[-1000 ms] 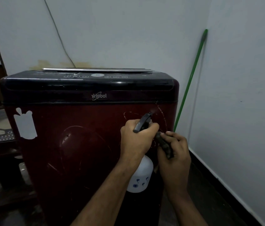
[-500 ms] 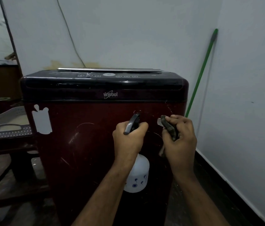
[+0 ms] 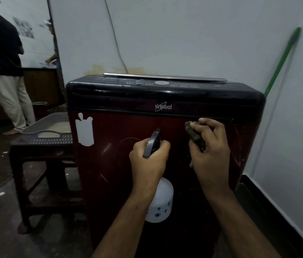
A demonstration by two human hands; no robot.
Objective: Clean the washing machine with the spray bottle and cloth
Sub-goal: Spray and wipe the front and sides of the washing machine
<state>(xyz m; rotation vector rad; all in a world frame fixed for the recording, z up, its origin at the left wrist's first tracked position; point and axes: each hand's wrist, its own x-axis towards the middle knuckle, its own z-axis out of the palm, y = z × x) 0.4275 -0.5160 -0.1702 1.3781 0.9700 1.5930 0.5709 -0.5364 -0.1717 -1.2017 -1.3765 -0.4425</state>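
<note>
Two bare forearms rise from the lower edge of the frame, sleeveless as far as shown; the bare left hand [image 3: 147, 161] and bare right hand [image 3: 210, 151] wear no gloves, rings or watch.

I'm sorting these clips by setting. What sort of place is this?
Probably a utility corner in a home: a washing machine against plain walls, a green broom handle leaning in the corner, and a tray on a stool.
</note>
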